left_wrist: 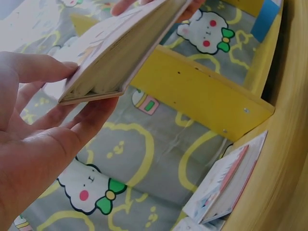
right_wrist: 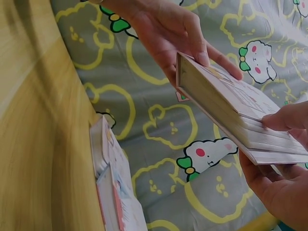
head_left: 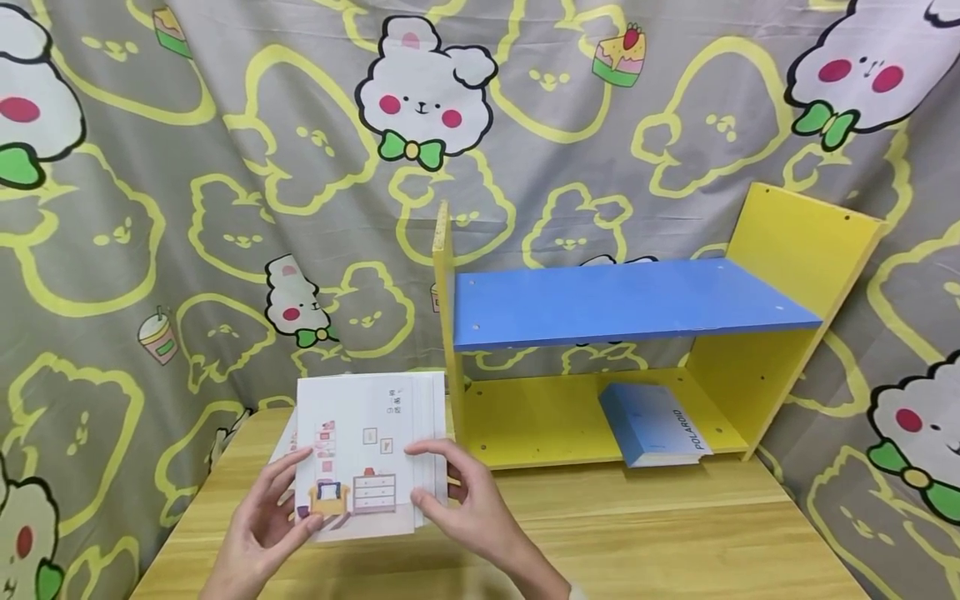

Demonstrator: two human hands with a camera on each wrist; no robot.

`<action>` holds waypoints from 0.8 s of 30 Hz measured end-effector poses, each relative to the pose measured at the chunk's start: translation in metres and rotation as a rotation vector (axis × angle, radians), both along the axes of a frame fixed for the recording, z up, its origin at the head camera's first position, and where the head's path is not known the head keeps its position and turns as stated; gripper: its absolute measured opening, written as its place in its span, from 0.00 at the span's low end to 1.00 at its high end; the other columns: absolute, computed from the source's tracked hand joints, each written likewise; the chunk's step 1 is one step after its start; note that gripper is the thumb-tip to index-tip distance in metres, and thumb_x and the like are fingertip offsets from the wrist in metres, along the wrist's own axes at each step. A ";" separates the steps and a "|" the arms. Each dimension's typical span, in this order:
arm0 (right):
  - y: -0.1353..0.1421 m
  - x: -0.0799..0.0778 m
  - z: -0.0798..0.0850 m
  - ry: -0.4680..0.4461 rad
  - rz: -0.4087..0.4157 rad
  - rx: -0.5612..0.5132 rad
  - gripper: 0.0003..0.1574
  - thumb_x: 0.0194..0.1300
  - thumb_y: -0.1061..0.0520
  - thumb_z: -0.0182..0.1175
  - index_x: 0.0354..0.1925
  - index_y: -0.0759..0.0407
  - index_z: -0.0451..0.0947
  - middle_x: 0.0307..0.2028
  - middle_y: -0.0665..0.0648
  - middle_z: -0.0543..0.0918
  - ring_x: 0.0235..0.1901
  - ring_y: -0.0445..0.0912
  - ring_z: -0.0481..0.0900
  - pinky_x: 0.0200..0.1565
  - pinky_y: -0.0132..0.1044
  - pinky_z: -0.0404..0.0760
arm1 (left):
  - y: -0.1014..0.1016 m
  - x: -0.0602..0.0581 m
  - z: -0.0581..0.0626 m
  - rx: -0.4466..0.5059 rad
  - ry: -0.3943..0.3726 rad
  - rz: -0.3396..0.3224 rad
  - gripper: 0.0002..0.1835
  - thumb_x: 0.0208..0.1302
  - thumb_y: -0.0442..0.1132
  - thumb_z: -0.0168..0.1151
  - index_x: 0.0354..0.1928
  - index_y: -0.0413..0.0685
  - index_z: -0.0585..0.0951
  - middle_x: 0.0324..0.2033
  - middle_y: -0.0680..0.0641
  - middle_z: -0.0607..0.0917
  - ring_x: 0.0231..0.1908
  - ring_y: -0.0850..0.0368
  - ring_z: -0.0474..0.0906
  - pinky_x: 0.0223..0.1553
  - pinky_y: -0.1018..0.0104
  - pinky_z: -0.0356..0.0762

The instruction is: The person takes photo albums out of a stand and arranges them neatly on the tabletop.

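Both hands hold a thick white book [head_left: 352,442] above the table, its cover printed with a yellow armchair, a drawer chest and small pictures. My left hand [head_left: 258,521] grips the left edge, thumb on the cover and fingers beneath, as the left wrist view shows. At the opposite edge, my right hand [head_left: 472,504] pinches the book between thumb and fingers. The book's page block [right_wrist: 211,101] faces the right wrist camera, with the pages slightly fanned near the right hand. Below it, other books [right_wrist: 115,173] lie on the table, mostly hidden in the head view.
A small shelf unit stands to the right, with yellow side panels [head_left: 795,258] and a blue upper board [head_left: 630,296]. On its yellow lower board [head_left: 540,412] lies a blue POLAROID book [head_left: 652,423]. The wooden table [head_left: 600,525] meets a patterned curtain [head_left: 315,225] behind.
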State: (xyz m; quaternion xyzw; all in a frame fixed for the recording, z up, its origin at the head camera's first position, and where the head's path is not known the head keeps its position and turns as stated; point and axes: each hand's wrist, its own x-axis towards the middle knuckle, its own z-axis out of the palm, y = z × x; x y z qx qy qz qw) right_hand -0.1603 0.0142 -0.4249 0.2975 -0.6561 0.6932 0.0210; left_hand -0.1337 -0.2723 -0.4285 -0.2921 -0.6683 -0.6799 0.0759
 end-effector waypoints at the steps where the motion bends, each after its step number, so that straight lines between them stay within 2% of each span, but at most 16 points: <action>1: -0.001 0.000 0.000 0.000 0.000 0.000 0.30 0.65 0.70 0.65 0.61 0.48 0.78 0.62 0.55 0.76 0.51 0.51 0.82 0.47 0.42 0.88 | -0.001 0.000 0.000 0.002 -0.004 0.002 0.44 0.61 0.10 0.55 0.77 0.33 0.54 0.69 0.50 0.72 0.55 0.58 0.80 0.50 0.64 0.85; 4: -0.004 -0.001 -0.001 0.005 0.001 -0.002 0.30 0.65 0.70 0.65 0.61 0.48 0.78 0.62 0.55 0.76 0.51 0.50 0.82 0.48 0.42 0.88 | -0.002 0.002 0.000 -0.005 -0.017 0.021 0.44 0.62 0.10 0.56 0.78 0.35 0.54 0.68 0.50 0.73 0.55 0.59 0.80 0.50 0.64 0.85; 11: -0.009 -0.002 -0.003 0.011 0.006 -0.008 0.30 0.65 0.71 0.65 0.61 0.48 0.78 0.61 0.55 0.77 0.50 0.50 0.82 0.48 0.41 0.88 | -0.008 0.002 0.002 -0.020 -0.017 0.000 0.42 0.65 0.11 0.50 0.78 0.36 0.52 0.69 0.49 0.71 0.56 0.56 0.80 0.49 0.62 0.86; 15: -0.013 -0.002 -0.003 0.007 0.014 -0.012 0.30 0.65 0.71 0.65 0.61 0.49 0.78 0.61 0.55 0.77 0.50 0.49 0.81 0.48 0.41 0.88 | -0.010 0.003 0.002 -0.040 -0.036 0.042 0.41 0.67 0.12 0.50 0.79 0.37 0.52 0.69 0.51 0.70 0.56 0.57 0.81 0.47 0.61 0.87; 19: -0.016 -0.002 -0.003 0.002 0.026 -0.013 0.30 0.65 0.70 0.65 0.61 0.48 0.78 0.61 0.56 0.77 0.49 0.49 0.82 0.47 0.40 0.88 | -0.013 0.003 0.002 -0.025 -0.005 0.032 0.41 0.66 0.11 0.49 0.79 0.36 0.51 0.70 0.49 0.70 0.56 0.57 0.80 0.46 0.60 0.87; 24: -0.020 -0.002 -0.003 -0.002 0.034 -0.026 0.31 0.64 0.71 0.66 0.61 0.48 0.78 0.59 0.58 0.78 0.48 0.49 0.82 0.46 0.41 0.88 | -0.016 0.005 0.002 -0.026 -0.028 0.063 0.41 0.67 0.12 0.49 0.79 0.36 0.52 0.69 0.50 0.71 0.54 0.57 0.81 0.44 0.60 0.88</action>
